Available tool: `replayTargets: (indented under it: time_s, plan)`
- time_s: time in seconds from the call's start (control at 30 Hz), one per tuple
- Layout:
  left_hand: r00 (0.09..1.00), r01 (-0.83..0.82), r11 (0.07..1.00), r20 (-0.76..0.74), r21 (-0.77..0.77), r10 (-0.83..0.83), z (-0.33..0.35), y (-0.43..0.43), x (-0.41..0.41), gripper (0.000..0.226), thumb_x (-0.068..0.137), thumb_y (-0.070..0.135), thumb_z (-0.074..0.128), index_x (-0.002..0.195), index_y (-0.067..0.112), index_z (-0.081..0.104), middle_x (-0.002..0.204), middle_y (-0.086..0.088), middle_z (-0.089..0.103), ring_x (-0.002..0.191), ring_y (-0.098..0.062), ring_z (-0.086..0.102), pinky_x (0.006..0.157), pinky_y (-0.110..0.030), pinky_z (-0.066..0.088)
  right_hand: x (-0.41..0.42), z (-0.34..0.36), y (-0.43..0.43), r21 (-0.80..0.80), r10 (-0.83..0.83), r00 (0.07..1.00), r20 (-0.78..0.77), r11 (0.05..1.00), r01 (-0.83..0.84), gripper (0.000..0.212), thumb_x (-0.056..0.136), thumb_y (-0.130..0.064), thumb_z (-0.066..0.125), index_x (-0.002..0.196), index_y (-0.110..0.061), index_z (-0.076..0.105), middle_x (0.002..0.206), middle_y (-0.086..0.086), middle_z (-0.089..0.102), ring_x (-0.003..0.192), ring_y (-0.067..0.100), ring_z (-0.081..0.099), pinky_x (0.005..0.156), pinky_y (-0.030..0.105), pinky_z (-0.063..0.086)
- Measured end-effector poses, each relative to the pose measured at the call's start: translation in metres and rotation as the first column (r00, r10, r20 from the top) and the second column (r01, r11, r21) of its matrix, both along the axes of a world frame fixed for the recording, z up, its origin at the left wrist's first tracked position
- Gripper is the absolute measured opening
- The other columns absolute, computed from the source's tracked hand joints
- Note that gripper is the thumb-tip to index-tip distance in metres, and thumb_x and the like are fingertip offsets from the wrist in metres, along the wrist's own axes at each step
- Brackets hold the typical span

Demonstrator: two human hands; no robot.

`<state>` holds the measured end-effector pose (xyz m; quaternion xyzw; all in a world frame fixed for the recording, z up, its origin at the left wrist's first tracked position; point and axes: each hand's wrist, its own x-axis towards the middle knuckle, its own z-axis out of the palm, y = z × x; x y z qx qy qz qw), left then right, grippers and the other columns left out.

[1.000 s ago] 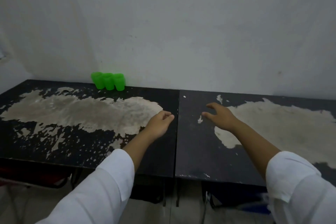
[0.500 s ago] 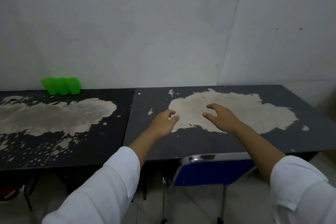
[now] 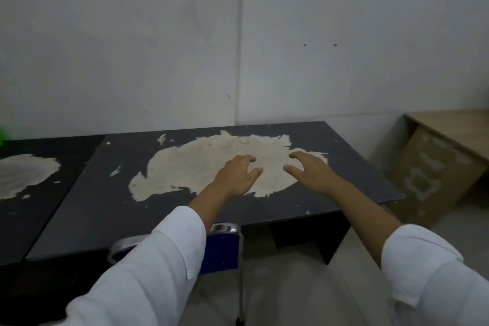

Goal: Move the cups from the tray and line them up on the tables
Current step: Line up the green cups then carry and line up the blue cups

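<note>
Hovering over the right table (image 3: 111, 209) of two, left hand (image 3: 235, 175) and right hand (image 3: 312, 174), grips wide, empty.

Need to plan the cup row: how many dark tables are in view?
2. One table stands at centre; the second table adjoins its left side, partly cut off. Others may be unseen.

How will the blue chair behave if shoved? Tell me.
The blue chair likely feels light: its chrome tube frame looks thin. Pushed low, it should slide on the smooth-looking floor; pushed at the top, it may tip.
</note>
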<state>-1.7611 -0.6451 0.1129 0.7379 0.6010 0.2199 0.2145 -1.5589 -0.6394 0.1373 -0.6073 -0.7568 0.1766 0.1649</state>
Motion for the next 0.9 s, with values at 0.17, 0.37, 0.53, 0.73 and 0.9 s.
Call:
replayTargets:
  time_s: [0.17, 0.37, 0.53, 0.73, 0.9]
  plan:
    - [0.989, 0.082, 0.996, -0.128, 0.032, -0.077, 0.001, 0.051, 0.083, 0.052, 0.095, 0.048, 0.039, 0.139, 0.020, 0.040, 0.148, -0.004, 0.039, 0.133, -0.024, 0.040, 0.107, -0.038, 0.034, 0.087, -0.009, 0.035, -0.015, -0.035, 0.999, -0.011, 0.999, 0.035, 0.055, 0.095, -0.040, 0.046, 0.142, -0.013, 0.036, 0.148, 0.006, 0.038, 0.134, 0.023, 0.038, 0.108, 0.035, 0.031]
    - [0.977, 0.128, 0.991, -0.175, 0.033, -0.121, -0.010, 0.136, 0.181, 0.053, 0.095, 0.049, 0.039, 0.141, 0.021, 0.038, 0.150, -0.003, 0.038, 0.135, -0.024, 0.039, 0.112, -0.040, 0.033, 0.190, -0.023, 0.105, -0.025, -0.064, 0.998, 0.016, 0.998, 0.064, 0.057, 0.095, -0.040, 0.047, 0.143, -0.013, 0.035, 0.149, 0.005, 0.038, 0.136, 0.022, 0.036, 0.109, 0.030, 0.027]
    - [0.961, 0.170, 0.985, -0.218, -0.028, -0.172, -0.013, 0.215, 0.268, 0.059, 0.095, 0.051, 0.038, 0.144, 0.018, 0.033, 0.152, -0.007, 0.034, 0.139, -0.026, 0.032, 0.113, -0.047, 0.029, 0.281, -0.023, 0.174, -0.067, -0.059, 0.992, 0.116, 0.996, 0.067, 0.059, 0.096, -0.043, 0.042, 0.146, -0.013, 0.028, 0.151, 0.007, 0.033, 0.137, 0.023, 0.034, 0.112, 0.033, 0.027]
    - [0.933, 0.241, 0.970, -0.271, -0.026, -0.239, -0.011, 0.286, 0.370, 0.060, 0.095, 0.051, 0.038, 0.144, 0.017, 0.031, 0.153, -0.008, 0.031, 0.141, -0.027, 0.027, 0.114, -0.051, 0.023, 0.380, -0.022, 0.241, -0.035, -0.131, 0.978, 0.161, 0.990, 0.138, 0.060, 0.097, -0.043, 0.040, 0.147, -0.015, 0.024, 0.154, 0.005, 0.028, 0.141, 0.022, 0.027, 0.114, 0.035, 0.018]
    - [0.918, 0.271, 0.962, -0.292, -0.030, -0.268, -0.015, 0.335, 0.451, 0.062, 0.094, 0.050, 0.039, 0.144, 0.016, 0.032, 0.151, -0.010, 0.033, 0.139, -0.028, 0.030, 0.113, -0.051, 0.024, 0.463, -0.023, 0.285, -0.040, -0.155, 0.972, 0.177, 0.985, 0.165, 0.060, 0.097, -0.045, 0.039, 0.148, -0.017, 0.023, 0.154, 0.004, 0.027, 0.142, 0.022, 0.025, 0.117, 0.046, 0.017]
